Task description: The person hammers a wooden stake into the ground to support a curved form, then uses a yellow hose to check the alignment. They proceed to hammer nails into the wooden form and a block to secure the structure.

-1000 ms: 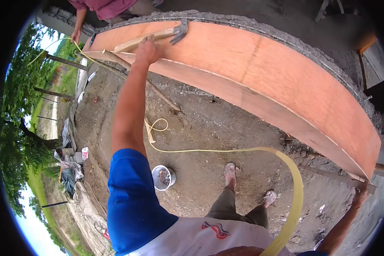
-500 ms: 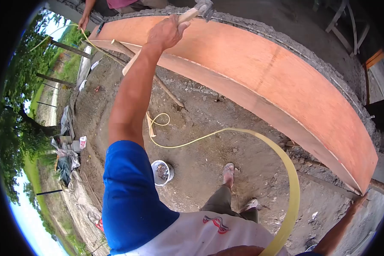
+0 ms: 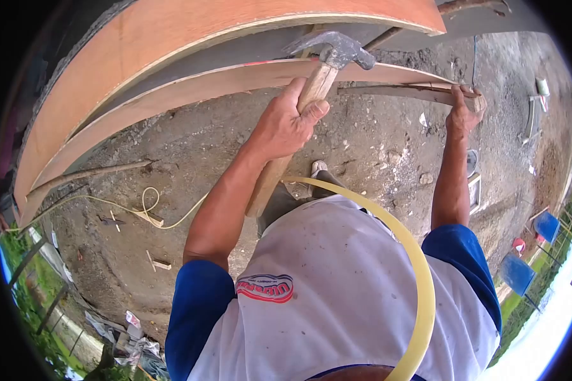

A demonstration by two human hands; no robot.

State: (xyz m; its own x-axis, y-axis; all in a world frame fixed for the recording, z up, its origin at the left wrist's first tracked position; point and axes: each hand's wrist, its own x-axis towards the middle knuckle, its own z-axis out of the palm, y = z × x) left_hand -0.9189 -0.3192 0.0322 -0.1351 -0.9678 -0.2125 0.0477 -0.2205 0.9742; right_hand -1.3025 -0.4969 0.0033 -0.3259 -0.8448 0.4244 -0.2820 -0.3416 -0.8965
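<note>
My left hand (image 3: 291, 124) is closed around the wooden handle of a claw hammer (image 3: 342, 52), its dark metal head pointing up and away from me. The hammer hangs in front of a long curved plywood form (image 3: 190, 30), whose orange face sweeps across the upper left. A second, lower plywood strip (image 3: 235, 77) bows beneath it. My right hand (image 3: 464, 113) is wrapped around the near end of a long wooden plank (image 3: 400, 93) beside that strip's right end; some fingers are hidden. A yellow hose-like band (image 3: 419, 279) arches over my chest and passes close to the hammer handle.
A stick (image 3: 95, 176) props the form at left. Wood scraps (image 3: 161, 263) and the looped band lie on the dirt ground (image 3: 337, 133). Blue panels (image 3: 516, 273) stand at far right, with plastic debris (image 3: 133, 343) at lower left.
The view has swung to the right. My left hand, with the hammer, has come nearer my chest. My right hand, earlier low at the form's end, now grips the plank.
</note>
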